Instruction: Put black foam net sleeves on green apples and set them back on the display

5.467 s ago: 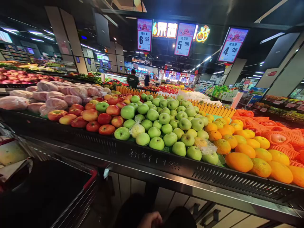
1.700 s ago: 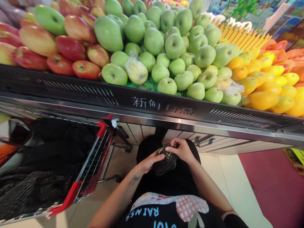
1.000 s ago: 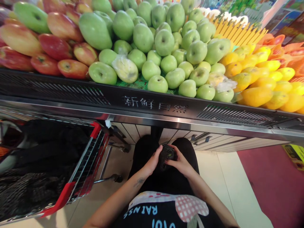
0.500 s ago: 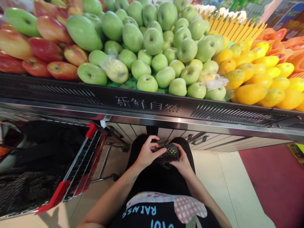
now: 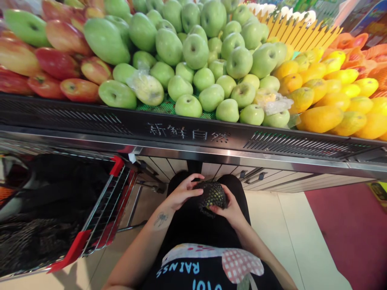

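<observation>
Below the dark metal edge of the fruit stand (image 5: 193, 135), close against our black skirt, we hold a round yellow-green fruit wrapped in black mesh netting (image 5: 212, 195) between both hands. Our left hand (image 5: 181, 193) rests on the fruit's left and upper side, the fingers (image 5: 193, 178) curled over its top and the thumb pressed against the netting. Our right hand (image 5: 229, 207) cups the fruit from the right and from beneath, the fingers wrapped round its lower side. Both hands are closed on the netted fruit, which touches both palms and sits just in front of our waist, well below the display.

Above, the stand carries a heap of pale green apples (image 5: 211, 72) in the middle, one of them near the front wrapped in thin clear plastic (image 5: 146, 86). To the left of the green heap lie red and yellow apples (image 5: 57, 64); to the right lie orange and yellow citrus fruits (image 5: 323, 96), with a second crumpled piece of clear plastic (image 5: 275, 104) where the apples meet them. Behind the green apples stands a low yellow picket-style divider (image 5: 302, 34).

On our left, just beside the stand, a wire shopping trolley with red plastic corners (image 5: 111, 209) holds a dark black bag or cloth (image 5: 57, 201). The floor is pale tile (image 5: 290, 237), with a dark red area (image 5: 350, 233) to the right.
</observation>
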Available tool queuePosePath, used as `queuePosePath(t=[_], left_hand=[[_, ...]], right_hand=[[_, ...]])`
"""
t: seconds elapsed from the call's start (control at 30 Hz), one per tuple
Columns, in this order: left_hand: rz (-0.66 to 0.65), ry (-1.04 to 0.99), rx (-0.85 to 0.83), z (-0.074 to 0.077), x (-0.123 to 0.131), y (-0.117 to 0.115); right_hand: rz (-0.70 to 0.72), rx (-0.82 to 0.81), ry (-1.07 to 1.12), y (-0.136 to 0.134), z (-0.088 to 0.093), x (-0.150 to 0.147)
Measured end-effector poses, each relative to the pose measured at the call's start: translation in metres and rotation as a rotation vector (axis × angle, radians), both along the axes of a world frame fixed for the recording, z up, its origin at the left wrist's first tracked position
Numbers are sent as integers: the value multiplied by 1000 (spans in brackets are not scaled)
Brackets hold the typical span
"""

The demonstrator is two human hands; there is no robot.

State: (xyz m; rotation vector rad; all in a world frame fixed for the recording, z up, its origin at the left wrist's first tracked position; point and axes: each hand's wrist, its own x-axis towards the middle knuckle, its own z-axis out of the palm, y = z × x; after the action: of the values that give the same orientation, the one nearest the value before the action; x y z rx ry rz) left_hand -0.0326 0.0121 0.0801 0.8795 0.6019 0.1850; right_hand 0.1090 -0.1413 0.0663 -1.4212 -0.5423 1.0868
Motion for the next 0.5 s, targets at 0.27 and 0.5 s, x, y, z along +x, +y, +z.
queuePosePath(t=[0.27,0.5], left_hand=[[3,-219,-53,-41,-10,-5],[178,-196,-4,-79,-20,-4]], right_hand=[[-92,-29,471,4,8,-14],[-65,14,549,6,2,-37]])
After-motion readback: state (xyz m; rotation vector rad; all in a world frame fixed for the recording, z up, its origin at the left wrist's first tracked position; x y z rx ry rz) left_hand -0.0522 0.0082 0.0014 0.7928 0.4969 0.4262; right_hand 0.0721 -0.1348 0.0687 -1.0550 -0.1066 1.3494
